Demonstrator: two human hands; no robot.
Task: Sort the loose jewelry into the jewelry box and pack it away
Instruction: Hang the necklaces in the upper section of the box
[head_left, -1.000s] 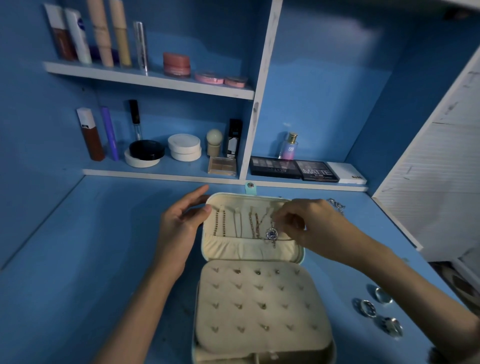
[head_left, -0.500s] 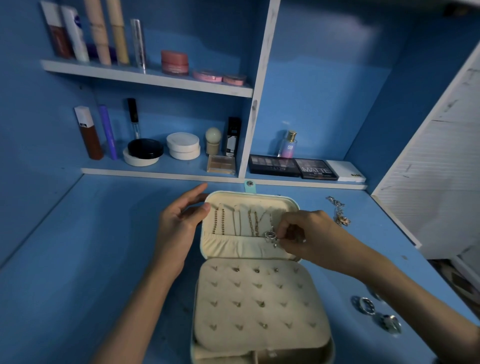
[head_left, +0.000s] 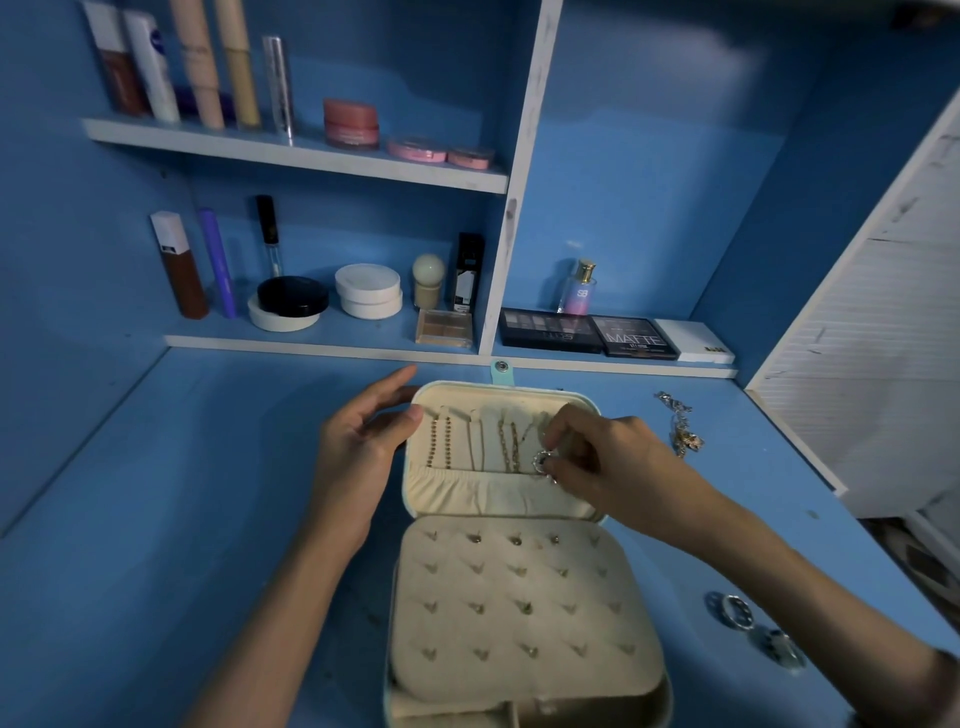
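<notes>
Here we are over the blue desk (head_left: 156, 519), and the pale teal jewelry box with cream lining (head_left: 447, 712) lies wide open in the middle, its lid (head_left: 519, 388) tipped up toward the shelves. The left grip (head_left: 358, 452) is spread, fingers nearly straight, thumb against the lid's left rim and fingers reaching behind its top corner: bracing, not clutching. On the other side, the right grip (head_left: 608, 462) is curled tight, fingertips clamped on a round silvery pendant (head_left: 542, 460) just above the lid's gathered cream pocket (head_left: 467, 491). The pendant sits inside the lid, at its right side, beside thin gold chains (head_left: 509, 441) hanging in a row and a beaded strand (head_left: 440, 441) further left. Below, the cream padded earring panel (head_left: 519, 597) carries small studs in rows. Out on the desk to the right are two silver rings (head_left: 737, 611), close together near the right forearm, and a tangled heap of loose chain (head_left: 681, 428) up by the white slatted door (head_left: 857, 389). Bottles, jars and dark eyeshadow palettes (head_left: 587, 335) line the shelves behind.
</notes>
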